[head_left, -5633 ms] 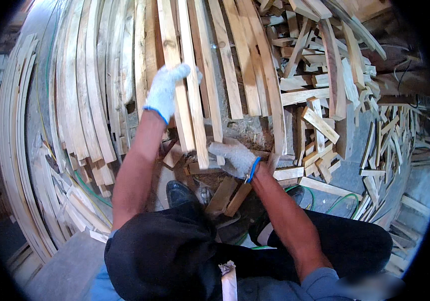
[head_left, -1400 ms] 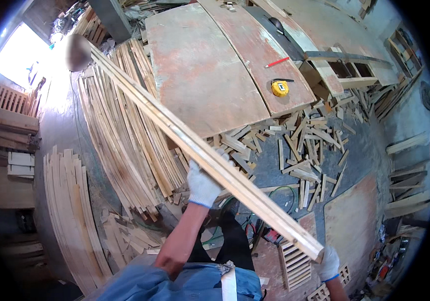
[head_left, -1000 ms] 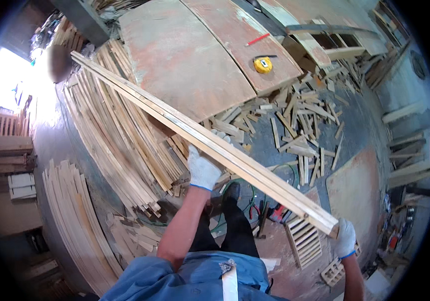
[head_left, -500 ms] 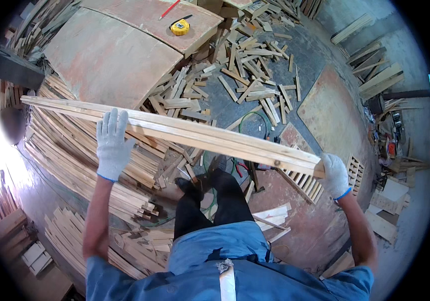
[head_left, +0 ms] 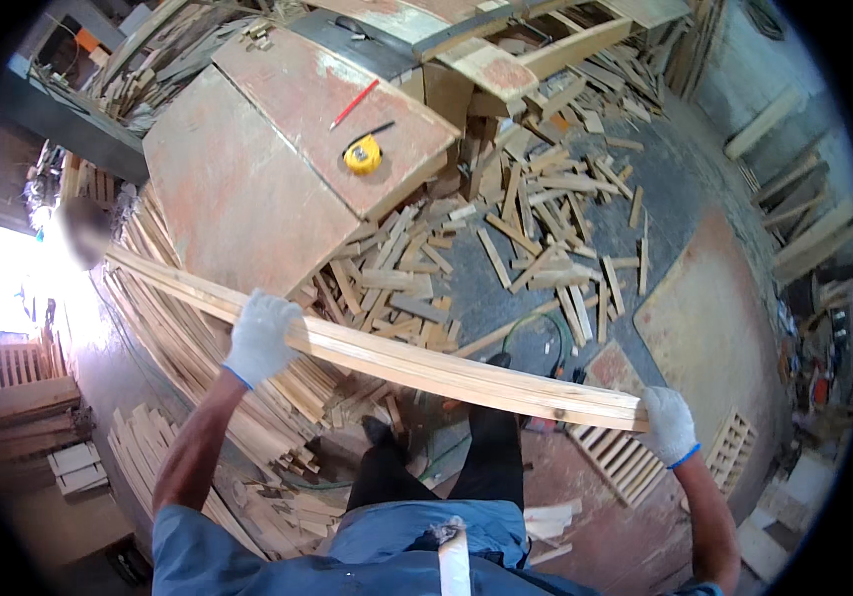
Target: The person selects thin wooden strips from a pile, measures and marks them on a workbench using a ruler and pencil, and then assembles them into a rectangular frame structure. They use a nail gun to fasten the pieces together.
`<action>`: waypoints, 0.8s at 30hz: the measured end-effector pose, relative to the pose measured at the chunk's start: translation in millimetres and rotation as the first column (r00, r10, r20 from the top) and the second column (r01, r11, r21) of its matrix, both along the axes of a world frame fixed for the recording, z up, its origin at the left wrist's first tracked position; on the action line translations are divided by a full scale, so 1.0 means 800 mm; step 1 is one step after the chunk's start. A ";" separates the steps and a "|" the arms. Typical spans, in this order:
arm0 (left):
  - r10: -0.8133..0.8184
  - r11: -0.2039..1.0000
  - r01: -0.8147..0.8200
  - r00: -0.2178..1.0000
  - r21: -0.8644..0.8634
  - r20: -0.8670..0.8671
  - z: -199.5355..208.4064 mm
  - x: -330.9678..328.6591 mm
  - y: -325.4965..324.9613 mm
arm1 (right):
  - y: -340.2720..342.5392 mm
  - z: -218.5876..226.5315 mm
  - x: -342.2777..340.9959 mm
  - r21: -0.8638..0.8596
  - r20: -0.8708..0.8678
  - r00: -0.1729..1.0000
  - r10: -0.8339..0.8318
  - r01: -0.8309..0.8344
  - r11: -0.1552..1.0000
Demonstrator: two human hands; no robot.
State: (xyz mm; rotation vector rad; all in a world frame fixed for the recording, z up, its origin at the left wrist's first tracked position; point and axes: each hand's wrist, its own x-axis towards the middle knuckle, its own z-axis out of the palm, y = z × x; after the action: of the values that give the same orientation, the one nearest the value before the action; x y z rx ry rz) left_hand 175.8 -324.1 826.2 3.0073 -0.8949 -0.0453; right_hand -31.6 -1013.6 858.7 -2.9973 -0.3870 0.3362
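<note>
Across my body I hold several long pale wooden strips (head_left: 426,373) laid together as one bundle. My left hand (head_left: 265,338), in a white knit glove with a blue cuff, is closed over the strips toward their left part. At their right end my right hand (head_left: 667,427), gloved alike, grips the tips; its fingertips are partly hidden behind the wood. The bundle's far left end reaches toward a person (head_left: 83,233) in the background. Beneath and left of the bundle lies a stack of similar long strips (head_left: 173,338).
A worn reddish board-topped table (head_left: 237,189) stands ahead, with a yellow tape measure (head_left: 363,155) and a red pencil (head_left: 355,104) on it. Offcuts (head_left: 545,214) litter the floor beyond. Slatted wooden frames (head_left: 620,465) lie at the right. A green hose (head_left: 557,333) runs near my feet.
My view has shifted, so the table shows lower and farther right. My left hand's fingers, spread flat over the strips before, now curl around them. The bundle stays in both hands.
</note>
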 end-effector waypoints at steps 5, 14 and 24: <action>0.111 0.992 -0.113 0.993 -0.057 -0.034 0.010 0.034 -0.116 | -0.119 0.024 0.159 -0.181 -0.019 0.999 -0.032 0.028 0.983; 0.354 0.928 -0.357 0.934 -0.107 -0.051 0.041 0.122 -0.148 | -0.141 0.096 0.433 -0.134 0.299 0.944 0.139 -0.102 0.986; 0.422 0.873 -0.426 0.904 -0.239 -0.071 0.038 0.193 -0.138 | -0.145 0.118 0.628 -0.056 0.031 0.983 0.178 -0.176 0.983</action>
State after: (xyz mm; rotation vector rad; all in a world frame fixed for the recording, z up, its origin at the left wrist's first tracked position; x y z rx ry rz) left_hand 330.0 -434.6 856.5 2.8791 -0.1975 0.0416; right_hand 470.7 -1129.3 953.2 -3.0310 -0.6618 0.3118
